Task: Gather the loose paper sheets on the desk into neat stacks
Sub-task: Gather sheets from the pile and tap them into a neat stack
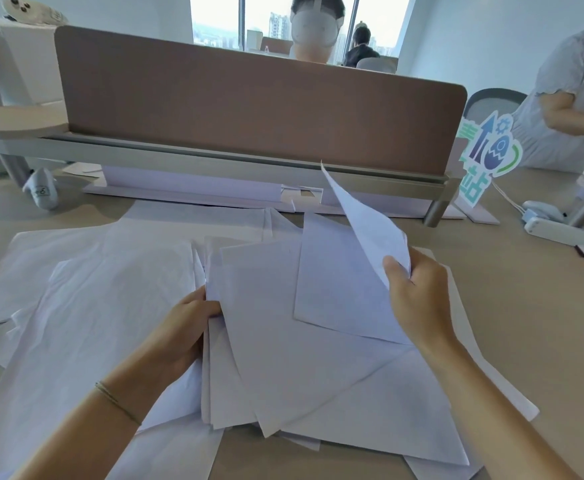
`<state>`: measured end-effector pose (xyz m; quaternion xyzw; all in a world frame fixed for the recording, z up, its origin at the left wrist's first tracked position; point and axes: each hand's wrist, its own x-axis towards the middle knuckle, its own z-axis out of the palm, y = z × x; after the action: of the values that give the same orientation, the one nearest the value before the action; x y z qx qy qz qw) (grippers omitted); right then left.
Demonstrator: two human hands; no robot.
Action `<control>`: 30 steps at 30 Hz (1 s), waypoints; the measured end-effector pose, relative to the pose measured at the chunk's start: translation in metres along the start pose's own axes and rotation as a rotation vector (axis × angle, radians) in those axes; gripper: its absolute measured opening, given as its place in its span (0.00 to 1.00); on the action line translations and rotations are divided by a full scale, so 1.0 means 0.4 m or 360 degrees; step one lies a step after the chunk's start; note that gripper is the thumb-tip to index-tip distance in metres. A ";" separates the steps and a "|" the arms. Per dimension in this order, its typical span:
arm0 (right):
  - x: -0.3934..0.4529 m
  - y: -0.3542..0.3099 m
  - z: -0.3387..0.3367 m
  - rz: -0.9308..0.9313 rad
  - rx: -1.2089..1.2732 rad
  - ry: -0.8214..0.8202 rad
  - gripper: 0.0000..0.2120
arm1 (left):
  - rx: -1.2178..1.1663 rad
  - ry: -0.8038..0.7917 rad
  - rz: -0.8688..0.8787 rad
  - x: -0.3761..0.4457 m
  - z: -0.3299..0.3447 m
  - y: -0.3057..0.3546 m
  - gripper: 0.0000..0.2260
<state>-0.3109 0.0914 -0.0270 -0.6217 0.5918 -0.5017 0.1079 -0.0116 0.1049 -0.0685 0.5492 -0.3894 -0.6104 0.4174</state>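
Note:
Several loose white paper sheets (117, 299) lie spread and overlapping across the desk. In the middle sits an uneven pile of sheets (283, 358), fanned out at different angles. My left hand (183, 334) grips the left edge of that pile, fingers tucked under it. My right hand (418, 299) pinches the lower corner of a single sheet (363, 216), which stands up bent and tilted above the pile, its tip pointing toward the divider.
A brown divider panel (249, 109) on a grey rail closes the desk's far side. White boards (193, 188) lie under the rail. A power strip (557, 230) and a colourful sign (488, 154) are at the right. One person sits behind the divider, another at the far right.

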 end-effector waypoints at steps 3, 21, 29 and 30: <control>-0.002 0.012 0.004 -0.0256 -0.0200 0.0038 0.14 | 0.0014 0.0003 0.0001 0.000 -0.001 -0.001 0.18; -0.047 0.015 0.145 -0.0561 -0.1272 -0.1082 0.36 | 0.0054 0.0070 0.0024 -0.009 0.009 0.001 0.17; -0.051 -0.003 0.123 -0.0449 -0.1060 -0.1054 0.35 | 0.0052 0.0068 0.0029 -0.009 0.007 0.001 0.18; -0.051 -0.005 0.127 -0.0542 -0.1121 -0.1071 0.35 | 0.0049 0.0070 0.0028 -0.009 0.007 -0.001 0.18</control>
<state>-0.2673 0.0857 -0.0597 -0.8347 0.5479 -0.0547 -0.0068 -0.0144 0.1086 -0.0672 0.5654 -0.3943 -0.5883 0.4228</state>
